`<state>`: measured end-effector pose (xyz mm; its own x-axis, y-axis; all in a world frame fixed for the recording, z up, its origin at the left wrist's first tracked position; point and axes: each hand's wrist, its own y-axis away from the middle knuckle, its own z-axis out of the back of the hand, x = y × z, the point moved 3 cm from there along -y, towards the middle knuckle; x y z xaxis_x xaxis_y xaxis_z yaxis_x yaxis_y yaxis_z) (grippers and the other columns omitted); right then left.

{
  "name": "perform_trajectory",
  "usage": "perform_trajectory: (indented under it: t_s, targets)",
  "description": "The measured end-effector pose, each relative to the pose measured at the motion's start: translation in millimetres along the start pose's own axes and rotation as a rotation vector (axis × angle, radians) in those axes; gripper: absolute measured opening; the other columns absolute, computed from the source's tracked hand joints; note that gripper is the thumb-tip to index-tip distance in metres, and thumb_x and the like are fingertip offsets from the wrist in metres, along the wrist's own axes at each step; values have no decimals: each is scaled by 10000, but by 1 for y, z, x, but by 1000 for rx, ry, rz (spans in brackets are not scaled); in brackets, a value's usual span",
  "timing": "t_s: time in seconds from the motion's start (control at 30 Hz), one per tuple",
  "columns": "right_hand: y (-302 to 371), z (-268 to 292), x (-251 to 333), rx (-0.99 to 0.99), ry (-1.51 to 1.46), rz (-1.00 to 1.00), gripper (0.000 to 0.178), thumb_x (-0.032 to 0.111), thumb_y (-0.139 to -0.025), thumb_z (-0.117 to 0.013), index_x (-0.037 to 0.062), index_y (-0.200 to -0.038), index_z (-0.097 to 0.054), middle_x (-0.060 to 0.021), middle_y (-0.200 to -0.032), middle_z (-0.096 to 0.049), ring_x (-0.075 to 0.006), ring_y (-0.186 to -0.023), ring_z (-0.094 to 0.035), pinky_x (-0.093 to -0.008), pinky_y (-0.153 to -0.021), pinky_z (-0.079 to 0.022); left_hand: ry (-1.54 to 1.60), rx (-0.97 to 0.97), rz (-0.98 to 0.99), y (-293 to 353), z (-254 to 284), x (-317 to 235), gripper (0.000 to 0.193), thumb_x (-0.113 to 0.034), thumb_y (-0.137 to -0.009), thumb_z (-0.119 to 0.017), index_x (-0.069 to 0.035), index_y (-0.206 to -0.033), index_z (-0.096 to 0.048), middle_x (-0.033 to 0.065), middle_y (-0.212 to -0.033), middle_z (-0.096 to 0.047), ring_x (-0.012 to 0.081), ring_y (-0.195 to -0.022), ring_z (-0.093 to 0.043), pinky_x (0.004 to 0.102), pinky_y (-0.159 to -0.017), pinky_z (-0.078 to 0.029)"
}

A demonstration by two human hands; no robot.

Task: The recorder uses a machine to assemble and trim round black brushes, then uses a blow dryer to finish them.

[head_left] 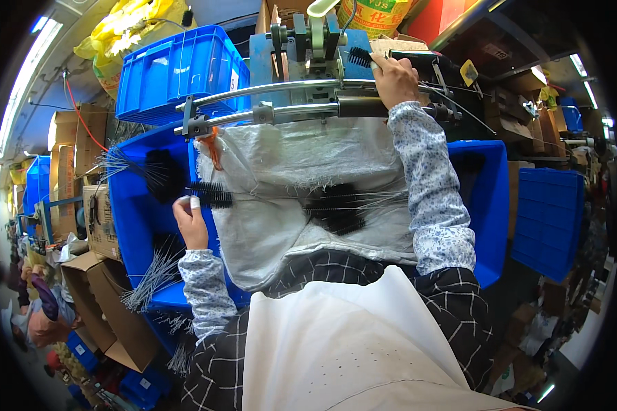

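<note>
My right hand (395,81) is closed on a black twisted-wire brush (358,57) beside the machine head; its bristles stick out past my fingertips, and thin wire shows on the other side of the hand. On the left, my left hand (190,225), with white coverings on its fingertips, pinches at the end of another black wire brush (216,195). That brush's thin stem runs right across a white woven sack (267,236) over my lap. Several more black brushes (336,209) lie on the sack, their wire stems pointing right.
Two curved metal rails (288,109) cross in front of the bench machine (315,44). A blue bin (140,236) on my left holds bundles of wire stems (154,277). Blue crates (175,72) stand behind and at right. Cardboard boxes (110,308) and another person (44,312) are far left.
</note>
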<state>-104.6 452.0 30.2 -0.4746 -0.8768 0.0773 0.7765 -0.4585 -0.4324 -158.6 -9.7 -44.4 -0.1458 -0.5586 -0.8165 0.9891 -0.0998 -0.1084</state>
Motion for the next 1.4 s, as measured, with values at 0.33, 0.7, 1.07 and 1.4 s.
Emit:
perform_trajectory:
  t_s: [0.33,0.7,1.07,1.4]
  targets:
    - [-8,-19,2,76,-6,4,236,248,-790,-477,214,-1000,-579,8,-905,-598,-180,-823,-481,-317,-737,-341,436,183,105,0,3,-6,115,-159,-835,-496,-46,-819,-481,-25,-717,-484,39,-635,-429,172,-584,-355]
    - [-28,-49,-13,171,20,118,364,105,-833,-334,274,-1121,-477,-20,-1068,-522,-195,-1115,-347,-405,-934,-212,670,-328,-183,-11,68,-108,143,-149,-853,-443,-25,-922,-461,45,-814,-514,96,-756,-484,195,-689,-411]
    - [-3,-33,-29,91,-172,-210,389,200,-712,-526,84,-1083,-505,-81,-1070,-522,-227,-992,-469,-388,-808,-348,871,-367,-201,-8,71,-119,164,-176,-857,-438,-22,-897,-479,18,-797,-492,62,-684,-480,165,-589,-426]
    - [-5,-37,13,82,-198,-184,365,142,-729,-518,79,-1088,-510,-87,-1026,-538,-219,-954,-507,-382,-773,-372,920,-454,-164,-4,77,-117,150,-164,-840,-472,-21,-880,-494,22,-775,-512,67,-677,-492,176,-602,-440]
